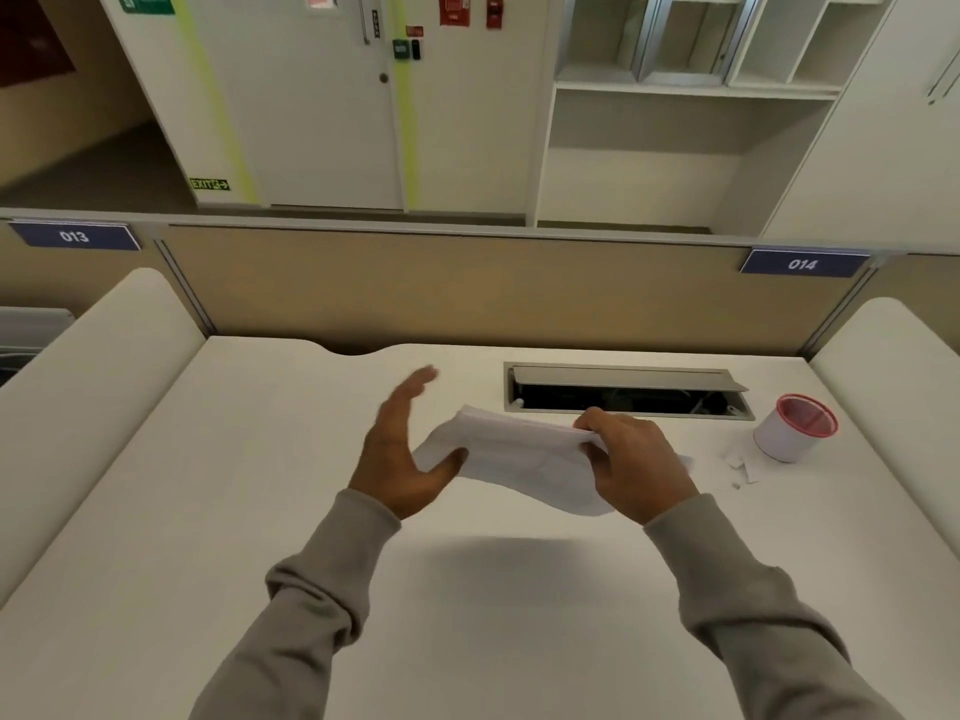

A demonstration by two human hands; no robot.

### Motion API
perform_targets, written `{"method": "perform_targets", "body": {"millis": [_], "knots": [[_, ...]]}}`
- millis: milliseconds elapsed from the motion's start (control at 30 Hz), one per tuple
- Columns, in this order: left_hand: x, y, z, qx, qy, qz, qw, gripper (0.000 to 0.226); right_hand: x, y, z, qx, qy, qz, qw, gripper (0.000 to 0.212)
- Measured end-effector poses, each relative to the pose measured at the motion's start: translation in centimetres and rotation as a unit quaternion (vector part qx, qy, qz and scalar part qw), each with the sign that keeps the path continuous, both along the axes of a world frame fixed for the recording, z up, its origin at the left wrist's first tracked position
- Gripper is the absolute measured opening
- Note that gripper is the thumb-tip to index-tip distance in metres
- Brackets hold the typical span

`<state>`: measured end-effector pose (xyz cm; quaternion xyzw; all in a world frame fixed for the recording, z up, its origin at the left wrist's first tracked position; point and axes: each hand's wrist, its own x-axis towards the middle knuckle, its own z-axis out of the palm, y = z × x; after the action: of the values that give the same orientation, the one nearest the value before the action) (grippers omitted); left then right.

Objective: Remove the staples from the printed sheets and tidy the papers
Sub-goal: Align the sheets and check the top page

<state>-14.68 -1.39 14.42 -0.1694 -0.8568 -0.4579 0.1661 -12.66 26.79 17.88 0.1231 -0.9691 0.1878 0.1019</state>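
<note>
Sheets [519, 459] held above worktop [234, 511]; right hand [636, 462] fingers curled round right edge; left hand [400, 454] fingers wide at left edge; best to pat edges square before lowering.

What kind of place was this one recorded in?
Probably an open-plan office workstation: numbered plates 013 and 014 on the partition, a cable hatch in the white desk, and an exit door with shelving beyond.

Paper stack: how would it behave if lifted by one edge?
Probably floppy: the paper stack sags away from the right hand gripping its edge. Likely light, since that grip holds it above the desk. Sheets might fan apart; the left hand is open beside it.
</note>
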Motion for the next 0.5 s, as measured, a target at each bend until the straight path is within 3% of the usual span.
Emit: {"method": "perform_targets", "body": {"millis": [67, 167, 300, 433, 500], "knots": [[0.1, 0.7, 0.4, -0.016, -0.034, -0.059, 0.998, 0.067, 0.1, -0.7, 0.3, 0.023, -0.002, 0.012, 1.0, 0.016], [0.2, 1.2, -0.5, 0.001, -0.069, -0.068, 0.995, 0.024, 0.1, -1.2, 0.3, 0.051, -0.014, 0.018, 0.998, 0.016], [0.8, 0.6, -1.8, 0.039, -0.099, -0.03, 0.994, 0.026, -0.2, 0.5, 0.4, 0.02, -0.019, 0.016, 1.0, 0.019], [1.0, -0.5, -2.6, 0.071, -0.138, 0.002, 0.988, 0.029, -0.3, 4.5, -0.2, -0.126, -0.072, -0.024, 0.989, 0.029], [0.9, -1.2, -3.2, 0.084, -0.158, 0.016, 0.984, 0.022, -0.3, 6.1, -1.5, -0.251, -0.121, -0.058, 0.959, 0.035]]}}
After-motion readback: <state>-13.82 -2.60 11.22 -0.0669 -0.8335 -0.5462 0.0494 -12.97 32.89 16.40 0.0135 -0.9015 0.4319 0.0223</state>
